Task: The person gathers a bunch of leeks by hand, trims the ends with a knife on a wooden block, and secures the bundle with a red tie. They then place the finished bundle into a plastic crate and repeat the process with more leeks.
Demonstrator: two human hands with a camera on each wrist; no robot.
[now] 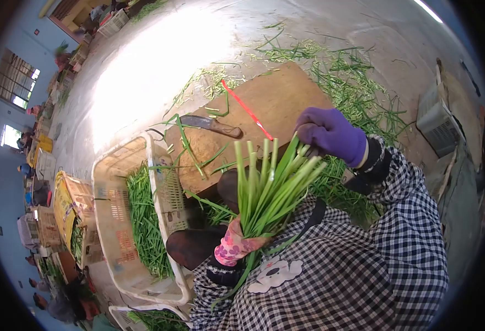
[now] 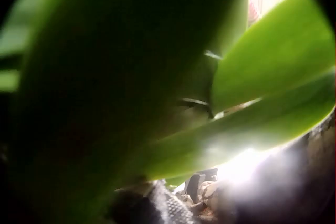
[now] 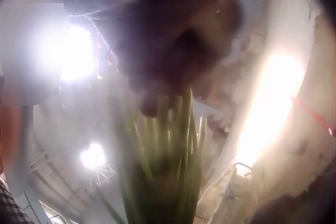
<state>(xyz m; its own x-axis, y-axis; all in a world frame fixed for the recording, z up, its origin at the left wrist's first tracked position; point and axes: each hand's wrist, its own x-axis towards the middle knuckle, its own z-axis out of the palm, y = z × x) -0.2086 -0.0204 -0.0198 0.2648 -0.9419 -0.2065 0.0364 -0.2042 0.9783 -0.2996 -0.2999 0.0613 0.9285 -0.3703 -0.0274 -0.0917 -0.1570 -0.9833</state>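
My left hand (image 1: 237,243), in a pink floral glove, grips the lower part of a bunch of long green leafy stalks (image 1: 267,207), like garlic greens. Their pale cut ends fan upward. In a purple glove, my right hand (image 1: 333,135) curls its fingers at the upper right of the bunch, pinching a stalk end there. Dark and blurred in the right wrist view, that hand sits right over the stalk tips (image 3: 170,124). Broad leaves (image 2: 278,56) fill most of the left wrist view and hide the left hand.
A wooden board (image 1: 286,91) bears a knife (image 1: 212,126) and a red strip (image 1: 246,107). Left of it stands a white crate (image 1: 107,220) of cut greens (image 1: 146,220). Trimmings (image 1: 350,83) litter the floor beyond the board. A grey crate (image 1: 438,118) is at right.
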